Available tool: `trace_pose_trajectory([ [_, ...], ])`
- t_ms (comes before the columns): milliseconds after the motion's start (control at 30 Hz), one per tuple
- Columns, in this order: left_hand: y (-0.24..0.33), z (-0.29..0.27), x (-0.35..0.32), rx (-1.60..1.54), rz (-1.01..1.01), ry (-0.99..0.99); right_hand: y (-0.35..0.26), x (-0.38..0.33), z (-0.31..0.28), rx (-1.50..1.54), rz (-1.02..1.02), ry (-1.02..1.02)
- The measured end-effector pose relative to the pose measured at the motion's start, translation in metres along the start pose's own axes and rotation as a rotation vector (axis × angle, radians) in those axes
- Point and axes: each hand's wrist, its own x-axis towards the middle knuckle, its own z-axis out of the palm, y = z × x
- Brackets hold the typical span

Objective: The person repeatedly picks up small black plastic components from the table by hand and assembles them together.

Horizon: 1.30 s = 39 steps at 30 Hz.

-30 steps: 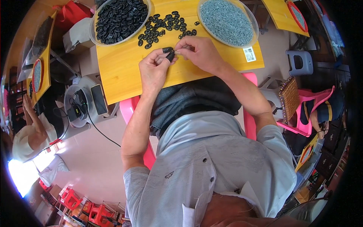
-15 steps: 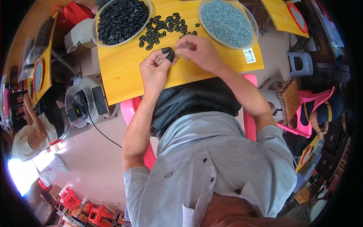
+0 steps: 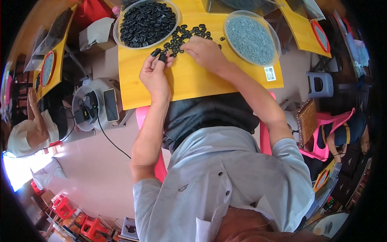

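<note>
My left hand (image 3: 155, 82) is raised above the near part of the yellow table, black covers on its thumb and index tips. Its fingers are curled close together; anything between them is too small to make out. My right hand (image 3: 206, 54) reaches over the near edge of a scatter of small black oval pieces (image 3: 196, 31), its fingertips bent together and their contents hidden. Behind the left hand stands a clear round tub heaped with black plastic pieces (image 3: 147, 22). A second tub, at the right, is full of small silvery metal pieces (image 3: 250, 39).
The yellow table (image 3: 145, 88) carries a white label near its right edge. At the left, a phone (image 3: 111, 105) lies beside a clear container (image 3: 85, 109) with black adapters and a cable. People sit at both sides. A blue-grey stool (image 3: 320, 84) stands at the right.
My right hand has drawn away from my left and moved up to the black oval pieces. The left hand has shifted slightly left. The whole view has shifted a little.
</note>
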Motion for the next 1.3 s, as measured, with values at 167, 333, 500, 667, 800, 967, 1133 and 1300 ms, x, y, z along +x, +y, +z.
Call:
trace_pose_trajectory([
  [167,0.002,-0.004,0.002,-0.053,-0.021,0.011,-0.009,-0.005,0.001,-0.115,0.07,-0.131],
  [333,0.004,0.001,0.0,-0.02,-0.038,-0.021,-0.011,-0.014,-0.014,0.028,0.137,-0.013],
  [500,0.001,0.0,0.0,0.024,-0.016,-0.044,-0.016,-0.003,-0.027,0.016,0.319,-0.181],
  [667,-0.001,0.005,-0.005,0.018,-0.019,-0.072,-0.021,-0.004,-0.014,-0.027,0.32,-0.218],
  [800,-0.009,0.002,-0.007,0.098,-0.01,-0.174,-0.011,-0.012,-0.012,0.093,0.287,-0.239],
  [967,-0.009,0.006,-0.011,0.125,-0.035,-0.154,-0.024,-0.022,-0.015,0.111,0.279,-0.14],
  [1133,-0.011,0.005,-0.011,0.134,-0.05,-0.149,-0.024,-0.022,-0.013,0.045,0.219,-0.165],
  [1300,-0.016,0.005,-0.013,0.108,-0.099,-0.186,-0.023,-0.028,-0.023,0.156,0.229,-0.184],
])
